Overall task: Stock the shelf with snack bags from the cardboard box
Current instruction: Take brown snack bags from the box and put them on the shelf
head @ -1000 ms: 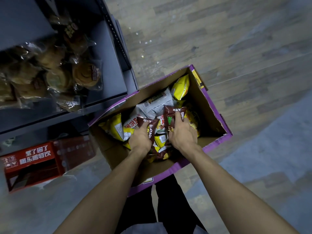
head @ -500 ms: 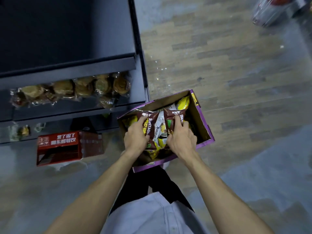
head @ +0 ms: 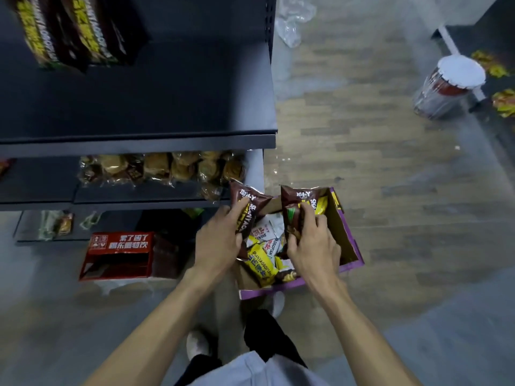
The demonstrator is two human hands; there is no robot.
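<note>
Snack bag [head: 249,198] pinched by left hand [head: 220,243]; second bag [head: 293,203], right hand [head: 313,247].

Left of and below your left fingers [head: 235,215], a red carton [head: 119,254] with white print lies on the wood-pattern floor [head: 390,168], and just up-left of them you see a row of clear-wrapped pastries [head: 161,168]. Well up and right of your right fingers [head: 312,222] sits a clear jar [head: 446,87] with a white top, yellow packets [head: 503,103] near it; crumpled clear plastic [head: 292,20] lies far above them.
</note>
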